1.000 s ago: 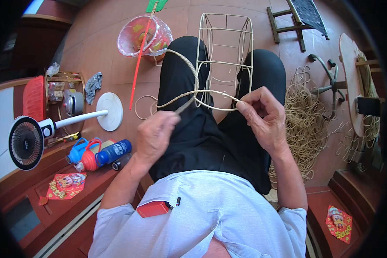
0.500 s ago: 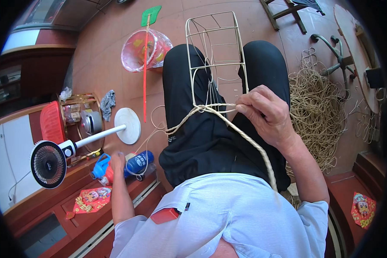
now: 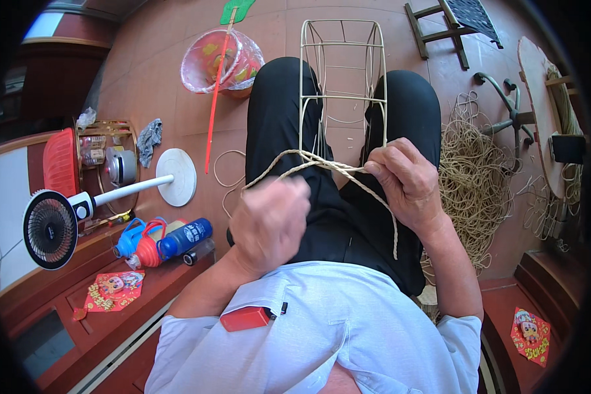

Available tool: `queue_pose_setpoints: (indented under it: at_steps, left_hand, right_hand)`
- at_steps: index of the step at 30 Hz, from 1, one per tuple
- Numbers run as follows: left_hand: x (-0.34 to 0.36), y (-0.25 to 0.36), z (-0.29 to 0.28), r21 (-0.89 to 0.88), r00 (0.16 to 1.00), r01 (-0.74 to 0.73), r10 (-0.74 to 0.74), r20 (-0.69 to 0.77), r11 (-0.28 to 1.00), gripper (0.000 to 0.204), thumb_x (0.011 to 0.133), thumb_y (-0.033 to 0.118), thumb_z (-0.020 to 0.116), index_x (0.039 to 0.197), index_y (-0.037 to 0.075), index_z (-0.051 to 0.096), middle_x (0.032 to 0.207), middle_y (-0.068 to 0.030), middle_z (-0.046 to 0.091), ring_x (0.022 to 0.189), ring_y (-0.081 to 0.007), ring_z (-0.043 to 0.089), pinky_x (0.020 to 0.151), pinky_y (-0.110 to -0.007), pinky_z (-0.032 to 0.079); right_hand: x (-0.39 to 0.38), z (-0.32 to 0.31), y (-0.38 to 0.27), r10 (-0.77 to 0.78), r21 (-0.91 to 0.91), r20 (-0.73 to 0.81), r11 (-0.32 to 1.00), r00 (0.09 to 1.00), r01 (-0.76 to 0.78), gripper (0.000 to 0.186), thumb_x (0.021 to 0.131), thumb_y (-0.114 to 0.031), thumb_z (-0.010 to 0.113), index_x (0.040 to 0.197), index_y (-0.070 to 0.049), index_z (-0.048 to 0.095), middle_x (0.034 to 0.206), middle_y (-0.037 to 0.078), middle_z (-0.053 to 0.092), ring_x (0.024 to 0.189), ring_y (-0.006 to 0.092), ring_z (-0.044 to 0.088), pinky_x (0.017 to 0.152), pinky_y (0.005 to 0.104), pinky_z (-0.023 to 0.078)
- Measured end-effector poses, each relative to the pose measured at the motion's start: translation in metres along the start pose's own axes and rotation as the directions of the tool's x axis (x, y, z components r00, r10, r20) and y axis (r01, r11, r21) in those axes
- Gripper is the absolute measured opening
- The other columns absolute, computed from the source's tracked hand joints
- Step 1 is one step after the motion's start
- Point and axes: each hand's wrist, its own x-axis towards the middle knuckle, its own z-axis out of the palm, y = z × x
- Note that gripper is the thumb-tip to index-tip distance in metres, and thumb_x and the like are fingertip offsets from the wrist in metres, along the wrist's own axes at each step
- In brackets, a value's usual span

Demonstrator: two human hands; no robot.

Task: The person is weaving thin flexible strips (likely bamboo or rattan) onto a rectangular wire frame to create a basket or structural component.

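A slim box-shaped wire frame (image 3: 343, 96) in pale beige stands between my knees. At its near end several strands of twisted straw-coloured cord (image 3: 318, 159) cross and loop. Thumb and forefinger of my right hand (image 3: 407, 184) pinch the cord just right of this crossing. One loose cord end slants down across my lap below that hand. My left hand (image 3: 271, 220) is over my left thigh, smeared by motion, its fingers curled in. Cord runs from the crossing toward it, but whether the fingers hold it is unclear.
A big heap of loose cord (image 3: 476, 187) covers the floor at right, near a chair base (image 3: 515, 118). At left are a patterned bin (image 3: 240, 62) with a fly swatter (image 3: 218, 92) across it, a white fan (image 3: 51, 228) and several bottles (image 3: 186, 238).
My left hand has come from beside the bottles at left to over my lap, near the crossing. My right hand keeps its pinch. The loose cord end now lies shorter across my lap.
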Motion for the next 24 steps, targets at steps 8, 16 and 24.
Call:
queue_pose_setpoints:
  at_steps: [8, 16, 24]
  left_hand:
    - [-0.019, -0.033, 0.008, -0.122, 0.865, 0.453, -0.403, 0.300, 0.883, 0.016, 0.102, 0.007, 0.076, 0.117, 0.004, 0.076, 0.102, -0.0158, 0.077, 0.088, -0.0345, 0.077, 0.076, -0.041, 0.060]
    - [-0.125, -0.191, -0.096, 0.610, 0.718, 0.378, -0.636, 0.282, 0.697, 0.019, 0.110, 0.017, 0.063, 0.112, 0.003, 0.075, 0.106, -0.0212, 0.072, 0.097, -0.0414, 0.074, 0.084, -0.054, 0.059]
    - [0.008, -0.029, -0.040, -0.016, 0.980, 0.049, -0.045, 0.194, 0.999, 0.038, 0.093, -0.007, 0.071, 0.131, 0.000, 0.076, 0.118, -0.0180, 0.078, 0.106, -0.0347, 0.077, 0.091, -0.043, 0.063]
  right_hand:
    - [0.001, 0.003, 0.000, 0.019, 0.035, -0.022, 0.999, 1.000, -0.018, 0.014, 0.100, -0.013, 0.082, 0.101, -0.002, 0.074, 0.091, 0.012, 0.067, 0.076, 0.0302, 0.070, 0.067, 0.0416, 0.057]
    - [0.001, 0.002, 0.000, 0.013, 0.063, -0.002, 0.998, 1.000, -0.013, 0.015, 0.103, -0.015, 0.079, 0.102, -0.003, 0.072, 0.092, 0.011, 0.067, 0.079, 0.0317, 0.071, 0.069, 0.0418, 0.057]
    - [0.000, -0.002, 0.002, 0.035, 0.073, 0.043, 0.997, 0.998, -0.038, 0.013, 0.103, -0.014, 0.079, 0.104, -0.002, 0.072, 0.093, 0.012, 0.067, 0.079, 0.0325, 0.070, 0.071, 0.0419, 0.057]
